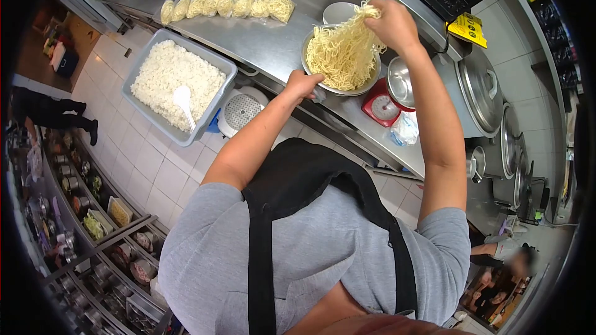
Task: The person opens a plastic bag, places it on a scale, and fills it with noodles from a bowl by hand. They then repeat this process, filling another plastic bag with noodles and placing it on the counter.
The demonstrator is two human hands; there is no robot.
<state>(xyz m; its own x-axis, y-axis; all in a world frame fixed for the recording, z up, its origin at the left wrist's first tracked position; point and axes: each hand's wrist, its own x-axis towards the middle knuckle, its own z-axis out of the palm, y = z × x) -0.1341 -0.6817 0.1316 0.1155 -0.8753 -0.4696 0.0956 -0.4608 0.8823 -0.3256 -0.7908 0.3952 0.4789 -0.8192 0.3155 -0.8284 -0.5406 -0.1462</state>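
A metal bowl [306,62] full of yellow noodles [338,65] stands on the steel counter. My right hand [394,23] is closed around a bunch of the noodles and holds it above the bowl, with strands hanging back down into it. At the near left rim, my left hand [304,84] grips the bowl, thumb over the edge and the other fingers partly hidden. To the right of the bowl sit a red kitchen scale [381,107] and an empty metal bowl [401,80]. A white bowl [338,12] is behind the noodles.
Several bagged noodle portions [226,4] line the steel counter [248,37]. Left of me are a grey tub [231,69] of cooked rice and a white paddle [182,100]. Large lidded pots [481,90] stand at right. Another person [46,111] is at far left.
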